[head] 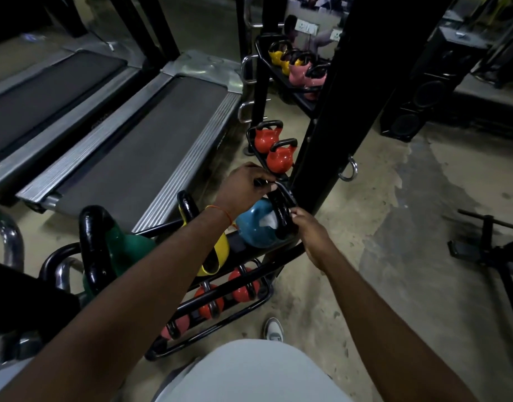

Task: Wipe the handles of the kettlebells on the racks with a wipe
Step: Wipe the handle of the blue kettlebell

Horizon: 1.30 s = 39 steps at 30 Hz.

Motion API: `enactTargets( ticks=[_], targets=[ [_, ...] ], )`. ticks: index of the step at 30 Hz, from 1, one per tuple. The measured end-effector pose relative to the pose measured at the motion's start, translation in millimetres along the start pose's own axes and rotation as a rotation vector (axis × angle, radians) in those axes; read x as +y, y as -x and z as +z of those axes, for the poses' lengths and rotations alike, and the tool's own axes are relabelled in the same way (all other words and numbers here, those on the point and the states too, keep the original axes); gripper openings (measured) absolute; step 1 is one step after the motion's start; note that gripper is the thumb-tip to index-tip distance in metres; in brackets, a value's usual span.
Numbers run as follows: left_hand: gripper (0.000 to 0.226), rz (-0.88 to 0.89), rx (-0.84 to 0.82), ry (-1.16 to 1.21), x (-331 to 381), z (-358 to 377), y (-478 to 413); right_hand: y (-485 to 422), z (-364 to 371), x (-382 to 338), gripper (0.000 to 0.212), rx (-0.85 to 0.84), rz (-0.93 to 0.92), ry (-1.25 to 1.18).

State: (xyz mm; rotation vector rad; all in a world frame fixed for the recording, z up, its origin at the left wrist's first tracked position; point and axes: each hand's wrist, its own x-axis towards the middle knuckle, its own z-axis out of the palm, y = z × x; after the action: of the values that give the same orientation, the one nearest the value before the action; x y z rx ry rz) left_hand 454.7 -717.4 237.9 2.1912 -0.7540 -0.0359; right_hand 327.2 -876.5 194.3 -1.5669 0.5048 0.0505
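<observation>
Currently on blue kettlebell, right end of rack upper shelf. Left hand fingers curled over handle top; right hand fingers press wipe round its side. Green kettlebell, yellow kettlebell and red kettlebells probably remain.

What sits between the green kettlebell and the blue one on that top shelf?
A yellow kettlebell, half hidden by the person's left forearm, as the head view shows.

Gym: treadmills, kettlebell racks
</observation>
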Motion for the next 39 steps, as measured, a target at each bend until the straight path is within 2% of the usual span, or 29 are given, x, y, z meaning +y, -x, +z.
enactTargets(
  ticks=[4, 10, 14, 18, 24, 29, 33, 36, 39],
  targets=[
    [0.02, 0.005, 0.003, 0.009, -1.2, 0.5, -2.0, 2.4, -1.3, 4.9, 0.022, -0.049, -0.031, -0.127],
    [0.022, 0.003, 0.019, 0.04, -3.3, 1.3, -3.2, -3.5, 10.0, -12.7, 0.028, -0.076, 0.086, -0.447],
    [0.022, 0.009, 0.026, 0.042, -2.3, 0.9, -1.3, 3.5, 10.7, -3.3, 0.03, -0.086, 0.046, -0.468],
    [0.021, 0.007, 0.036, 0.051, -1.4, 0.8, -1.5, 18.9, 14.6, 6.4, 0.019, 0.077, -0.09, -0.289],
    [0.021, 0.004, 0.041, 0.06, -0.9, 1.1, -1.8, 60.3, 19.0, 12.6, 0.025, 0.264, -0.343, -0.011],
    [0.023, 0.015, 0.033, 0.071, -1.1, 0.5, -1.7, 58.3, 15.3, 33.6, 0.027, 0.44, -0.613, 0.439],
    [0.022, 0.025, 0.029, 0.067, 0.6, -0.2, -0.5, 45.8, 21.6, 33.6, 0.019, 0.578, -0.787, 0.741],
    [0.022, 0.028, 0.028, 0.072, 1.0, -1.0, -0.2, 32.5, 23.8, 31.2, 0.014, 0.597, -0.893, 1.018],
    [0.024, 0.014, 0.021, 0.078, 2.1, -1.4, 0.0, 35.2, 14.4, 39.3, 0.016, 0.545, -0.889, 1.058]
  ],
)
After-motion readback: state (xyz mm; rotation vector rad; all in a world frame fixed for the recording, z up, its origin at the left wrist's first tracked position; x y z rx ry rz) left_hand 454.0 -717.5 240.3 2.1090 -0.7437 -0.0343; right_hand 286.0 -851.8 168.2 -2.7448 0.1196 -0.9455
